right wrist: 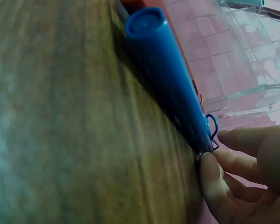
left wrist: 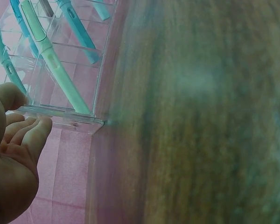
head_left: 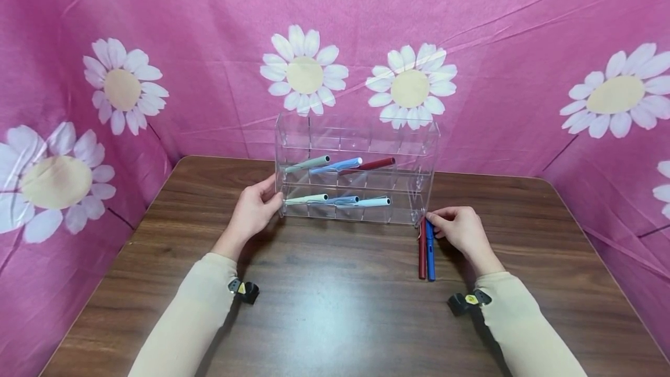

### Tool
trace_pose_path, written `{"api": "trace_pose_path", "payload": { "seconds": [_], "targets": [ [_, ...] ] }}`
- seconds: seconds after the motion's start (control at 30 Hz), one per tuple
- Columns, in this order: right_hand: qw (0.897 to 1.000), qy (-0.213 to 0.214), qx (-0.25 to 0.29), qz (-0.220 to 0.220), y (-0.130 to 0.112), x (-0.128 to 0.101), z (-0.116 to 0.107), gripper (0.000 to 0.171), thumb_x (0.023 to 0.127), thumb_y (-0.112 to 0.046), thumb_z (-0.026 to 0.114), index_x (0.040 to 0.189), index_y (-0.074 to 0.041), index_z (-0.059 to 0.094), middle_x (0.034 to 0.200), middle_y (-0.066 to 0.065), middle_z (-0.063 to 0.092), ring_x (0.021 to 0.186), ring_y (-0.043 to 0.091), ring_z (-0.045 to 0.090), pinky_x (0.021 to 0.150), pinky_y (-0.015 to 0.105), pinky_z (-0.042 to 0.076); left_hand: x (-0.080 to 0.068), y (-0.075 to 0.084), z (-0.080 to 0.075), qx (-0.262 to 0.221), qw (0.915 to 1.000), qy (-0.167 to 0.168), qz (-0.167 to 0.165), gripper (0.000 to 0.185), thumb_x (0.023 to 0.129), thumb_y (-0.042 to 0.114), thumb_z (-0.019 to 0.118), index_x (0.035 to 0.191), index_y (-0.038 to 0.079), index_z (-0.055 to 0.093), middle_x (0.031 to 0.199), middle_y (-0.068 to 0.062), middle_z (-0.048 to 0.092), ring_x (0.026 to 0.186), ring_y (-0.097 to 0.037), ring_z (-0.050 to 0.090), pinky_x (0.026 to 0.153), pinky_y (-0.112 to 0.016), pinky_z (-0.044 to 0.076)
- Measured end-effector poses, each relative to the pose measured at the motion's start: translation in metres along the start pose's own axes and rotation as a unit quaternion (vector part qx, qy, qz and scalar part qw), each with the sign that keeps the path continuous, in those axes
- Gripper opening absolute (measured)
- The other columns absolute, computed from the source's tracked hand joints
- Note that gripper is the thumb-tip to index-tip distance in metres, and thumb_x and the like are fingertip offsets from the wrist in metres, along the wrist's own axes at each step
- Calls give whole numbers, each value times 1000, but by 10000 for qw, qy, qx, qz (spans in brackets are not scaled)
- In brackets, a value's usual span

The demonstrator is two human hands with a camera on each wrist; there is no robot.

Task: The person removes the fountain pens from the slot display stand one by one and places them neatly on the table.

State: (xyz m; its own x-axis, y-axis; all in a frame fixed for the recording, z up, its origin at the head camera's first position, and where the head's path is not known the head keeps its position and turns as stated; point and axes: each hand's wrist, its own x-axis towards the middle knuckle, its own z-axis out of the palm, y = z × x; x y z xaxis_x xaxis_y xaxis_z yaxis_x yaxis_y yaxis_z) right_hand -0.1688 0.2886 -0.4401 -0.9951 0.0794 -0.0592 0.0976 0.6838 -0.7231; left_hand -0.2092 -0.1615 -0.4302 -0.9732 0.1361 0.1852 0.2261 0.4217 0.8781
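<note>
A clear acrylic pen rack (head_left: 361, 179) stands at the back of the table, with pens lying across its tiers. My left hand (head_left: 253, 208) holds the rack's left end wall, thumb in front; the left wrist view shows the thumb and fingers (left wrist: 36, 135) at that wall, beside a mint pen (left wrist: 56, 65). By the rack's front right corner, my right hand (head_left: 463, 230) pinches the far, clip end of a blue pen (head_left: 431, 252). A dark red pen (head_left: 422, 252) lies right alongside it on the left. In the right wrist view the blue pen's near end points toward the camera.
The middle tier bears a grey-green pen (head_left: 309, 163), a light blue pen (head_left: 337, 166) and a dark red one. Three more pens lie on the lowest tier. Behind the wooden table (head_left: 314, 307) hangs a pink cloth (head_left: 220, 92) with large white flowers.
</note>
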Motion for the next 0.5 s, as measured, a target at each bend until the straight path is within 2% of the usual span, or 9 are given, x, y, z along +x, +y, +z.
{"api": "trace_pose_path", "payload": {
  "seconds": [0.13, 0.3, 0.4, 0.5],
  "targets": [
    [9998, -34, 168, -50, -1, -3, -1, 36, 107, -19, 67, 116, 15, 76, 83, 17, 80, 63, 8, 72, 60, 23, 61, 0, -1, 0, -9, 10000, -5, -1, 54, 101, -1, 60, 154, -5, 54, 141, -28, 65, 135, -38, 64, 113, -42, 51],
    [9943, -70, 1060, -25, 2, -8, -3, 37, 109, -12, 62, 124, 21, 68, 92, 23, 79, 66, 5, 73, 65, 26, 65, 0, -1, 0, 49, 10000, 32, -1, 53, 101, 0, 61, 154, -5, 55, 140, -27, 66, 133, -36, 64, 113, -43, 51],
    [9886, 36, 1501, -90, 4, -11, -5, 37, 109, -10, 60, 126, 23, 65, 91, 16, 79, 68, 3, 73, 67, 26, 66, 0, -1, 1, -26, 10000, 33, 39, 53, 100, -1, 60, 153, -6, 54, 140, -28, 66, 133, -38, 64, 112, -44, 52],
    [9841, 175, 1746, -255, 5, -14, -8, 37, 110, -9, 59, 127, 23, 65, 87, 2, 79, 70, 3, 72, 67, 26, 66, 0, -1, 1, -129, 9999, 42, 89, 53, 100, -2, 59, 153, -7, 54, 139, -30, 66, 133, -40, 64, 111, -44, 53]
  ]
}}
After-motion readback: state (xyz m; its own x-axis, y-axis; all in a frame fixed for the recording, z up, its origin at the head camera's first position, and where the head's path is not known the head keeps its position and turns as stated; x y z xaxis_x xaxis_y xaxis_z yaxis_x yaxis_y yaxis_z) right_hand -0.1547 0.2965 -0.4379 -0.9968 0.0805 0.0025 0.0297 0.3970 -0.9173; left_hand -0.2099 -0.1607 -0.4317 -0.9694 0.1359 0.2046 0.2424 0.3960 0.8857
